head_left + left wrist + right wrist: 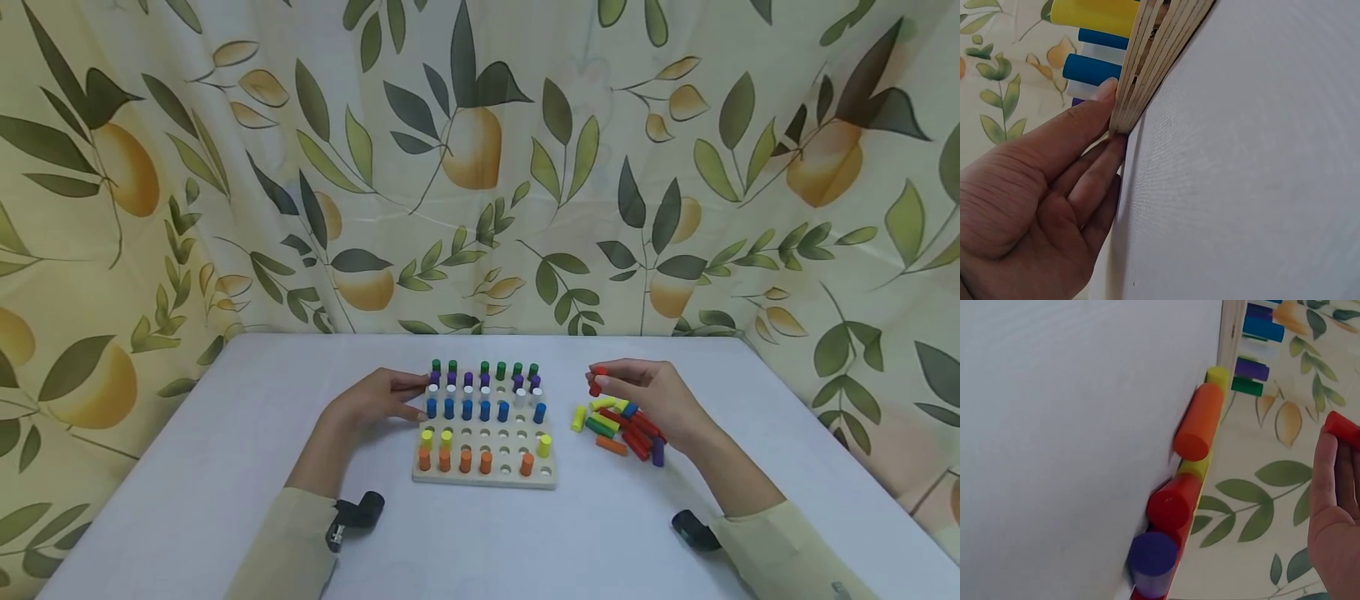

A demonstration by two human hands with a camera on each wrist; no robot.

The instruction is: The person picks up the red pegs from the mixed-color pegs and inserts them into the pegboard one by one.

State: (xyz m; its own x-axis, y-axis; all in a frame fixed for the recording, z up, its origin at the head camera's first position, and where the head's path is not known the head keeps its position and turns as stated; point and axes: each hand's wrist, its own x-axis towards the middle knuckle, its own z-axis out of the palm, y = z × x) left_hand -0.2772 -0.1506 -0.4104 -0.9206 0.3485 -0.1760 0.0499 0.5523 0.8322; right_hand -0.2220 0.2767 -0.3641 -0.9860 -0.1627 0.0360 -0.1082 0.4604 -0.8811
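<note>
A pale wooden pegboard (480,482) bears rows of green, purple, white, blue, yellow and orange pegs, with bare holes among them. My left hand (375,397) holds the board by its left edge. In the left wrist view the thumb lies at the top edge beside the blue pegs, with fingers lower against the side. Right of the board, my right hand (660,398) pinches a red peg (596,384) between thumb and fingertips, raised over a pile of loose pegs. That peg is partly cut off at the border of the right wrist view.
The loose pile holds several red pegs (639,446), yellow pegs (578,418), a green peg (598,428), an orange peg (611,447) and a purple peg (657,452). A white table (480,542) lies below; a leaf-and-fruit patterned curtain (555,275) hangs behind it.
</note>
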